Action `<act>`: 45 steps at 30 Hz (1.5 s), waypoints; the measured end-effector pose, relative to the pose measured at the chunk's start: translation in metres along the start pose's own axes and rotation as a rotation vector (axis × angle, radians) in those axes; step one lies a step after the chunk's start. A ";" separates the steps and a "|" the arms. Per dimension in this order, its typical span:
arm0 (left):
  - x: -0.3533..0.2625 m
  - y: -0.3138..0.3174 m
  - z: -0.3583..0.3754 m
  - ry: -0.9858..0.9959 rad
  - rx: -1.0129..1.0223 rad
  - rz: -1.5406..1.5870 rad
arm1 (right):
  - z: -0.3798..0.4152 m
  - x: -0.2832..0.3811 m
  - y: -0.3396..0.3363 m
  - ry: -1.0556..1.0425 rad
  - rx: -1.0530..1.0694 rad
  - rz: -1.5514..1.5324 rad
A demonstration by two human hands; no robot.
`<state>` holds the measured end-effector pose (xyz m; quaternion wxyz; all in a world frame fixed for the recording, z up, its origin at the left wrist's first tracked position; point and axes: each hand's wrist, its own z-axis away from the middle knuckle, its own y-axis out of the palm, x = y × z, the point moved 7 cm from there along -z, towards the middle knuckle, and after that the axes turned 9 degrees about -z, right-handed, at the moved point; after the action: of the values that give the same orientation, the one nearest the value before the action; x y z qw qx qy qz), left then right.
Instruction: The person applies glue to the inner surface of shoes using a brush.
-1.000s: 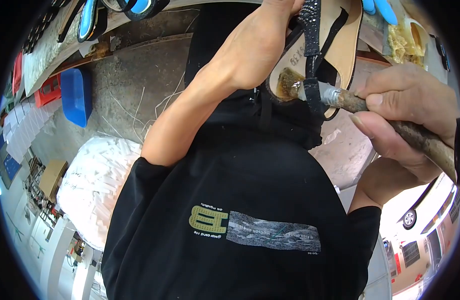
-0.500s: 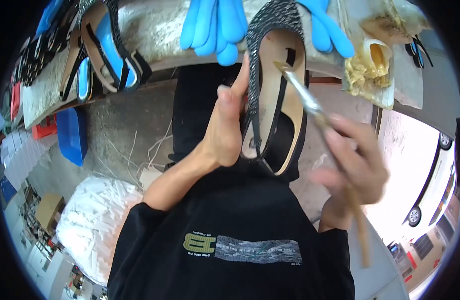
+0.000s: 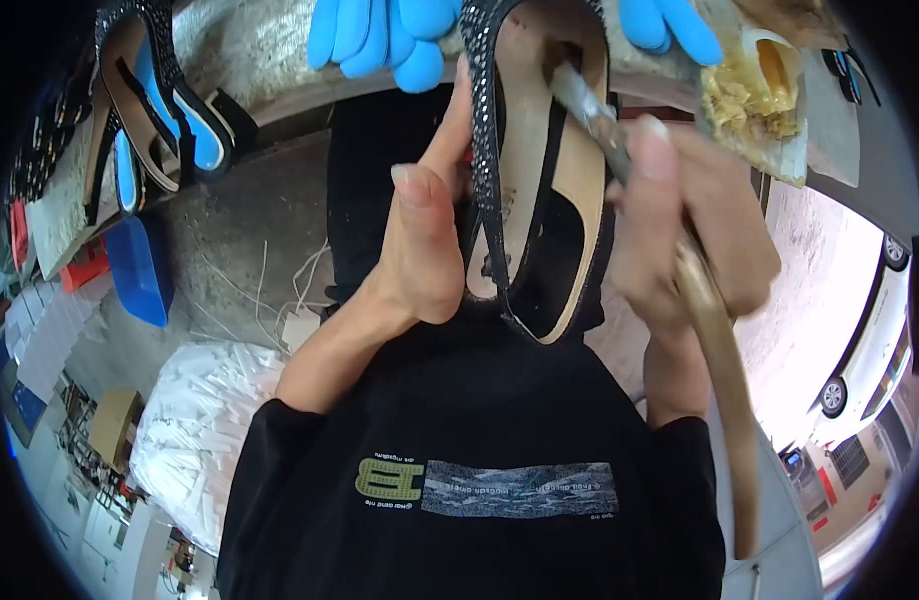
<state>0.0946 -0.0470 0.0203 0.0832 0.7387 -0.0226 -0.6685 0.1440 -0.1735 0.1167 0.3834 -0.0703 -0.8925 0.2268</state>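
My left hand [image 3: 419, 245] supports a black slingback shoe [image 3: 524, 180] from its left side, with the thumb apart and the other fingers partly hidden behind it. The shoe has a studded black upper and a beige inside, and its toe points away from me. In my right hand [image 3: 694, 215] is a long wooden-handled brush [image 3: 714, 330], gripped near its metal collar. The brush tip is inside the front part of the shoe, at the lining; whether it touches is hard to tell.
On the bench [image 3: 264, 65] are rounded blue pieces [image 3: 379, 40], more black shoes [image 3: 144, 95] at left, and a tipped container crusted with yellowish glue-like stuff [image 3: 754, 95] at right. Below stand a blue bin [image 3: 139, 270] and a bag of white pieces [image 3: 199, 440].
The brush has moved up and deeper into the front of the shoe, and my right hand rose with it. The view has shifted, so the bench things sit higher.
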 end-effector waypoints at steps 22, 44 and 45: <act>-0.004 -0.012 0.008 -0.205 0.047 0.282 | -0.039 0.026 -0.098 -0.183 -0.215 -0.105; 0.029 -0.035 0.046 -0.805 -0.055 0.683 | -0.087 0.001 -0.018 0.392 0.305 -0.049; 0.032 -0.039 0.049 -0.822 -0.084 0.665 | -0.076 0.024 -0.027 0.426 0.238 -0.334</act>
<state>0.0461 -0.0180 -0.0212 0.3043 0.3647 -0.2595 -0.8409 0.1834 -0.1640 0.1908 0.5995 0.0768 -0.7585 0.2438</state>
